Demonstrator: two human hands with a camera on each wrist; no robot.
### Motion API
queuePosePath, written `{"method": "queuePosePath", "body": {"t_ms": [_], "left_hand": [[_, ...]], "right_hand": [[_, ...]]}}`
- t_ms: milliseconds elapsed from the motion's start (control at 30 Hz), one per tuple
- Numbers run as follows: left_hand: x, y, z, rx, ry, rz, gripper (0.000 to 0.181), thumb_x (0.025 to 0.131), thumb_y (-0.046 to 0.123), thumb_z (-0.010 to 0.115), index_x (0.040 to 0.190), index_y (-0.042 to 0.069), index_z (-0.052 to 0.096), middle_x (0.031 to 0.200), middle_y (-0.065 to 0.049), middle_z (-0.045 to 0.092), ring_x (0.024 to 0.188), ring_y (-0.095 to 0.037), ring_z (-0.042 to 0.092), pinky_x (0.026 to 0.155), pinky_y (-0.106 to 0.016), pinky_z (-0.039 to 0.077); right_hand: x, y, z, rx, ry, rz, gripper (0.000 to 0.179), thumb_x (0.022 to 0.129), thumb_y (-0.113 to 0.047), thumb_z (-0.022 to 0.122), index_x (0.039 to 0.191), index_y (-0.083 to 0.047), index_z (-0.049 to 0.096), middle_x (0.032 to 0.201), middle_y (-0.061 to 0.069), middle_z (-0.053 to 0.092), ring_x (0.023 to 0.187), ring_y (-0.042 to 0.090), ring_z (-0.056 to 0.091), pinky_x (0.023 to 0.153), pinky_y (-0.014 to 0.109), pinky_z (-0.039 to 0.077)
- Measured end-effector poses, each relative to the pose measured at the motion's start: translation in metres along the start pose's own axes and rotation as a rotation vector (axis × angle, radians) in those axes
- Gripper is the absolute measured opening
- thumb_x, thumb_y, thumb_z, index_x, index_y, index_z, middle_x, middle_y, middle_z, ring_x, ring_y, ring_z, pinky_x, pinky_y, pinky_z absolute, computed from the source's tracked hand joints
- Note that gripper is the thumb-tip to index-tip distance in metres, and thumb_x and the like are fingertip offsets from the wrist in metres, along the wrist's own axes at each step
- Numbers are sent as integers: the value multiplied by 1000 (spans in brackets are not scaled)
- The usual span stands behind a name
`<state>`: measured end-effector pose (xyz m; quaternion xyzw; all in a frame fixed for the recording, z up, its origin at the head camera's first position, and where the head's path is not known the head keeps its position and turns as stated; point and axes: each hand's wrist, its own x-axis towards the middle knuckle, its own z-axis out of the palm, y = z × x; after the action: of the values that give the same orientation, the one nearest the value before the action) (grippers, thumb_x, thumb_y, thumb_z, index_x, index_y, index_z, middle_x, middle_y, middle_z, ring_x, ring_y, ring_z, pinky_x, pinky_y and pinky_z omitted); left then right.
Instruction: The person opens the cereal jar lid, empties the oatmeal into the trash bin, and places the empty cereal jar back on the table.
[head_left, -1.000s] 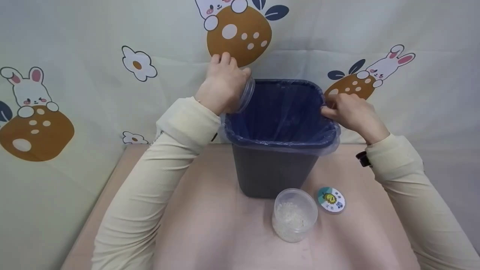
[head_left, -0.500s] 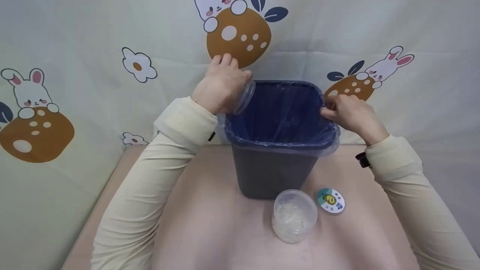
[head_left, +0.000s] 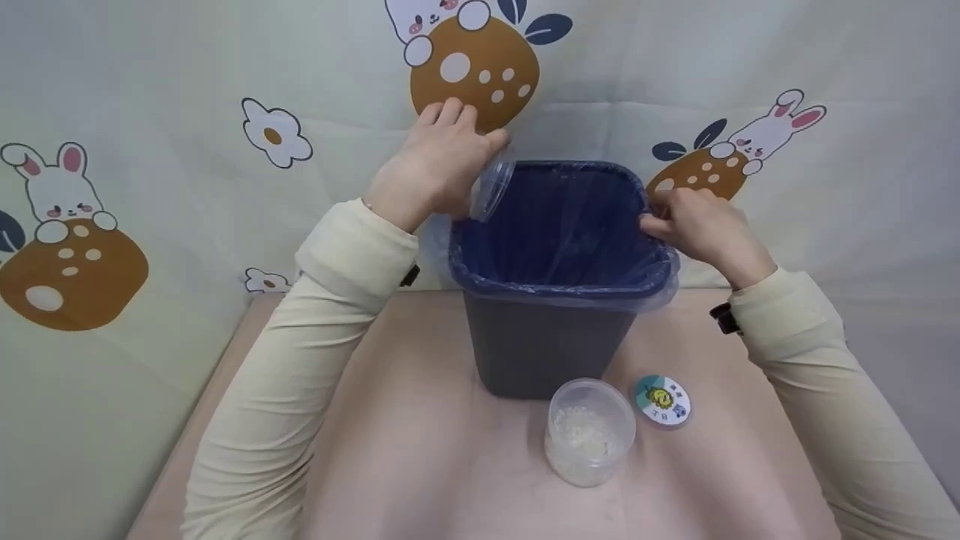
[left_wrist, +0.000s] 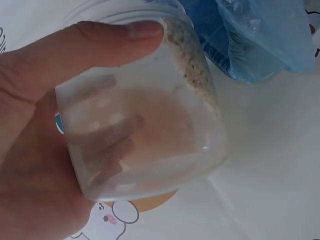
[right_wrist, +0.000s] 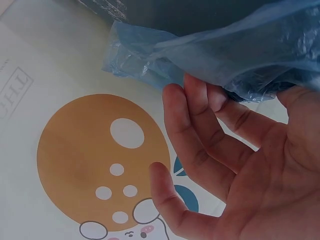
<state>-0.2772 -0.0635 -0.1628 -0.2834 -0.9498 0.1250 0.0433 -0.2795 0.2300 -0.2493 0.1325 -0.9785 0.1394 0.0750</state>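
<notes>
My left hand [head_left: 442,165] grips a clear plastic jar [head_left: 493,187] at the left rim of a grey bin [head_left: 547,349]. The jar is tipped on its side, its mouth toward the bin. In the left wrist view, pale, dark-specked grains [left_wrist: 192,72] lie along one wall of the jar, close to its mouth. A thin translucent bag [head_left: 652,298] lines the bin and folds over its rim. On the right side, my right hand [head_left: 705,225] pinches the lined rim between thumb and fingers; the right wrist view shows those fingertips against the bag [right_wrist: 215,55].
A clear tub [head_left: 589,435] partly filled with white grains stands uncovered in front of the bin. To its right lies a round printed lid [head_left: 662,401]. A cloth backdrop [head_left: 352,67] with rabbit drawings rises behind the pink table [head_left: 420,450].
My left hand and wrist have shifted left and slightly up, and the jar has turned a little with them. The right hand keeps its place on the rim.
</notes>
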Motion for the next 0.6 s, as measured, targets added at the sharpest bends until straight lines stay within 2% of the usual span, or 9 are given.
{"method": "queuePosePath", "body": {"t_ms": [300,600], "left_hand": [[-1,-3,7,19,50,-19,72,76,14,76,139,9,42,127,-26,44,120,-41,33,108,-49,20],[5,-4,6,-34,30,-13,75,76,15,74,141,9,39,129,-28,40,122,-43,28,106,-51,20]], "right_hand": [[2,-1,2,0,-7,8,22,90,-26,55,84,-5,61,71,9,57,63,29,53,52,43,37],[1,0,-2,7,-15,14,22,91,-26,56,85,-5,61,72,8,57,63,28,52,52,39,36]]}}
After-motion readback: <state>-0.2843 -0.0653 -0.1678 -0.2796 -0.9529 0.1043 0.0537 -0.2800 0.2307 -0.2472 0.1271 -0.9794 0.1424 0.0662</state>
